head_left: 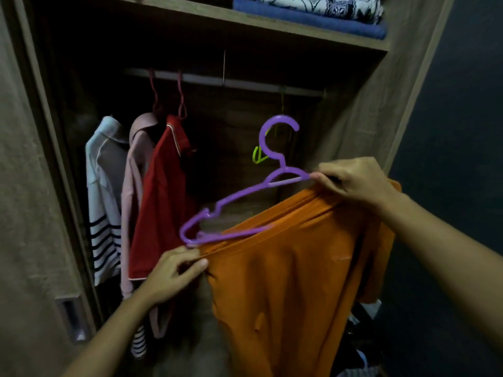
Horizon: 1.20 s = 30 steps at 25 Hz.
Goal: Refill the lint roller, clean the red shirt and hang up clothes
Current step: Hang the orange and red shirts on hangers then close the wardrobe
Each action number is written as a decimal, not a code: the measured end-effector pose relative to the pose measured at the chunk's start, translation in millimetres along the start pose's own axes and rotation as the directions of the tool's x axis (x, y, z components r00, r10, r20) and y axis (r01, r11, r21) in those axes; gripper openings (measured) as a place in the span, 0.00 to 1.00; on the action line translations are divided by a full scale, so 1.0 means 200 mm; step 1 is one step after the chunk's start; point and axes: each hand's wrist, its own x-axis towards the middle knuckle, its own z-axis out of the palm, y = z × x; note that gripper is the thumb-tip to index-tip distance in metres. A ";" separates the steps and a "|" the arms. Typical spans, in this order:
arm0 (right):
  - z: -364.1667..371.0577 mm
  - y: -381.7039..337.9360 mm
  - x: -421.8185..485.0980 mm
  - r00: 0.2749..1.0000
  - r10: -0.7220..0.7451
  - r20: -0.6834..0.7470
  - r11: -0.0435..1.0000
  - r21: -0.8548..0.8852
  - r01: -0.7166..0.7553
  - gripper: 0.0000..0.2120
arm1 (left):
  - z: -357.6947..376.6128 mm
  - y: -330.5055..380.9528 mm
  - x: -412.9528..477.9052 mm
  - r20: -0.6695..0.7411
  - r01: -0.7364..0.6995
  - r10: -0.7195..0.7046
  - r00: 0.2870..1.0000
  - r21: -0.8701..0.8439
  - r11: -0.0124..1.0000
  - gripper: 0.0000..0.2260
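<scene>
An orange shirt [294,270] hangs in front of me, with a purple plastic hanger [239,197] partly pushed into its neck; the hanger's left half and hook stick out. My left hand [174,273] pinches the shirt's edge by the hanger's left tip. At the upper right, my right hand [353,180] grips the shirt's collar together with the hanger's right arm. The red shirt [163,197] hangs on the wardrobe rail [245,83], left of centre.
A pink shirt [136,170] and a white striped shirt [104,186] hang left of the red one. A green hanger [258,155] hangs further right. Folded fabrics [313,14] lie on the top shelf. The wardrobe door [27,213] stands at the left.
</scene>
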 end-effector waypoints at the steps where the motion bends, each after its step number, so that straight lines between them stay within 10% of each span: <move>1: 0.02 0.01 -0.05 1.000 -0.028 0.008 1.000 -0.001 0.028 0.24 | -0.06 0.00 0.00 0.049 -0.017 0.015 0.999 0.035 0.999 0.19; 13: 0.18 -0.02 -0.31 0.986 0.166 -0.029 0.980 0.120 -0.162 0.26 | -0.37 0.10 0.22 0.182 -0.245 0.226 0.957 0.092 0.965 0.21; 20: 0.23 -0.12 -0.25 0.999 0.053 -0.013 0.988 0.147 -0.050 0.24 | -0.41 0.19 0.28 0.144 -0.160 0.146 0.979 0.091 0.983 0.16; 24: 0.25 -0.20 -0.13 0.964 0.264 0.044 0.921 0.287 -0.265 0.22 | -0.41 0.30 0.39 0.193 -0.105 0.082 0.978 0.112 0.988 0.06; 30: 0.27 -0.27 -0.05 0.949 0.279 0.149 0.885 0.345 -0.315 0.20 | -0.42 0.32 0.41 0.230 -0.055 0.021 0.973 0.143 0.988 0.18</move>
